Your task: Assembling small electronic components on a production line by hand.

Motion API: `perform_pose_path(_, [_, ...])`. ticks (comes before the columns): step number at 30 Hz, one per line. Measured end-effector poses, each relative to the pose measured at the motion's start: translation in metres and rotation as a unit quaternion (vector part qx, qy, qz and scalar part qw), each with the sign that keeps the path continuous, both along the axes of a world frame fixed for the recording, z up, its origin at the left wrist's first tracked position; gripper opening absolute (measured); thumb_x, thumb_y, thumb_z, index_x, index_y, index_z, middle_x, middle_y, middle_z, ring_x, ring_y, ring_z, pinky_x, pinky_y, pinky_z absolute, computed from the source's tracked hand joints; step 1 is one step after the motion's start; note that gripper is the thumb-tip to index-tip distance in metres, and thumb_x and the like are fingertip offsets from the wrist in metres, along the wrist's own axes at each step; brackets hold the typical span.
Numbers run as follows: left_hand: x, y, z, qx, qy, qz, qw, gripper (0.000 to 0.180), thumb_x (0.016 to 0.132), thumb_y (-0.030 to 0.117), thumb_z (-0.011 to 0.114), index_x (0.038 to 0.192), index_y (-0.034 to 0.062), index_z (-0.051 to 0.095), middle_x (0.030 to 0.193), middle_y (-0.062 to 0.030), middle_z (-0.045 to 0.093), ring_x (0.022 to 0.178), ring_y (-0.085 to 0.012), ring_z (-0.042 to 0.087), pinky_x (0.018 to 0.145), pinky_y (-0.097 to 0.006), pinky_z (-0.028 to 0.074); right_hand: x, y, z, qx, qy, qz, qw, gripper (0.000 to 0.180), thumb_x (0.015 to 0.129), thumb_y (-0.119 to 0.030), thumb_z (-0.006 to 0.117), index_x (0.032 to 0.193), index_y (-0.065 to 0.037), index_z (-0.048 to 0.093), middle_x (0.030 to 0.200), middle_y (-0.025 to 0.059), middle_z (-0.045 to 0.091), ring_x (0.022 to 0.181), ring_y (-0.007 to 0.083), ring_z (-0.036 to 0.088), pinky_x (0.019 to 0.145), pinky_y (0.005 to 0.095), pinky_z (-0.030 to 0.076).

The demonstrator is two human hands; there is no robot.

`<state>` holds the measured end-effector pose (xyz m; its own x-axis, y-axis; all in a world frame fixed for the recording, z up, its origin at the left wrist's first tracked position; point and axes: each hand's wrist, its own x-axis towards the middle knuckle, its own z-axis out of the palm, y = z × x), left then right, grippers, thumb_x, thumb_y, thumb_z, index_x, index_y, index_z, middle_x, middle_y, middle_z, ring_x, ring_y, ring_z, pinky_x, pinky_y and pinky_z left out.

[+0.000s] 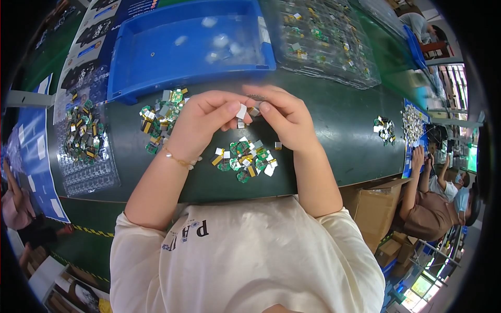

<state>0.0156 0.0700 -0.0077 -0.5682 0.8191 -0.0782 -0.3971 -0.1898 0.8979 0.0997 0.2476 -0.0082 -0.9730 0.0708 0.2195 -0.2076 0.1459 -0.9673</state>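
Note:
My left hand (213, 110) and my right hand (288, 117) meet above the dark green tabletop, thumbs and fingers pinched. Between the left thumb and fingers is a small white square piece (241, 111). The right fingertips grip a small grey part (254, 110) right beside it; its exact kind is partly hidden by the fingers. Just below the hands lies a loose pile of small green circuit boards (243, 156) with white, grey and gold-coloured squares. A similar pile of circuit boards (163, 112) spreads beside my left forearm.
Beyond the hands stands a blue tray (156, 57) with clear bits inside. Stacked clear plastic trays (329, 41) holding boards are at the far right. Another clear tray (88, 175) with boards lies left. A small board cluster (384, 130) sits right; co-workers are at both sides.

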Motion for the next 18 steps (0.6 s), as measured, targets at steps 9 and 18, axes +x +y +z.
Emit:
perform_pose_path(9, [0.0, 0.005, -0.005, -0.061, 0.045, 0.055, 0.996, 0.021, 0.09, 0.015, 0.057, 0.104, 0.0003, 0.062, 0.086, -0.0035, 0.067, 0.072, -0.0054, 0.055, 0.064, -0.019, 0.043, -0.005, 0.005, -0.005, 0.013, -0.039, 0.008, 0.999, 0.03, 0.088, -0.009, 0.054, 0.116, 0.003, 0.059, 0.098, 0.0067, 0.061, 0.097, 0.0148, 0.053, 0.085, 0.0265, 0.04])
perform_pose_path(18, [0.001, 0.005, -0.015, -0.027, 0.014, 0.092, 0.995, 0.023, 0.086, 0.006, 0.061, 0.106, 0.0002, 0.052, 0.085, -0.0075, 0.067, 0.081, -0.0105, 0.061, 0.074, -0.024, 0.049, -0.004, 0.0, -0.01, -0.144, -0.16, -0.059, 0.975, 0.026, 0.073, 0.004, 0.07, 0.096, 0.001, 0.059, 0.091, 0.0052, 0.063, 0.081, 0.0087, 0.058, 0.073, 0.0216, 0.047])
